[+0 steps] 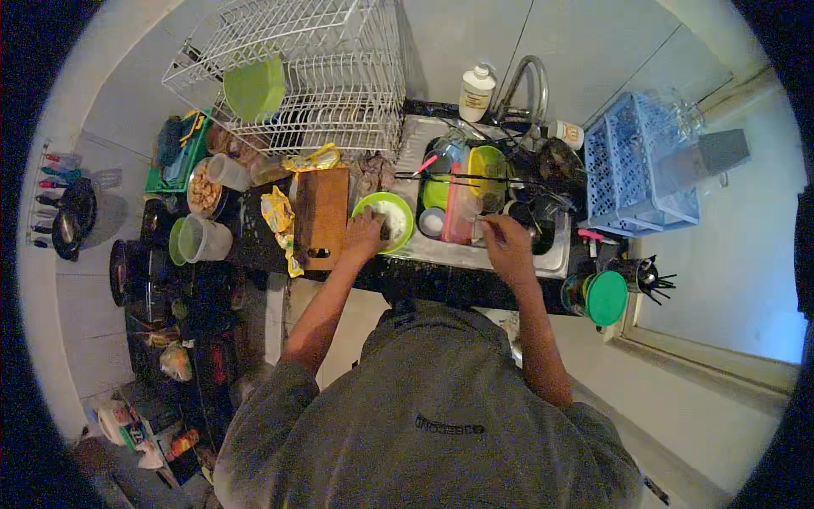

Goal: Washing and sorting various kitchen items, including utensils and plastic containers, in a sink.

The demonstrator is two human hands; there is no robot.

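Note:
A lime-green bowl point(402, 211) with white suds in it stands on the left rim of the steel sink. My left hand point(364, 234) reaches over its near left side, fingers on a small dark object point(385, 230), possibly a scrubbing pad. Over the front of the sink basin, my right hand point(509, 245) has thumb and fingertips drawn together; whether something thin sits between them is unclear. Crowded in the basin are a pink-red plastic container point(455, 213), a yellow-green container point(488, 167), a small cup point(433, 223) of whitish liquid and dark cookware point(559, 164).
Left of the bowl lies a wooden cutting board point(323, 216) beside crumpled yellow packaging point(278, 211). A white wire dish rack point(331, 95) stands behind. Near the curved faucet point(540, 83) is a white bottle point(476, 94). A blue plastic rack point(636, 168) and green-lidded jar point(606, 298) are at right.

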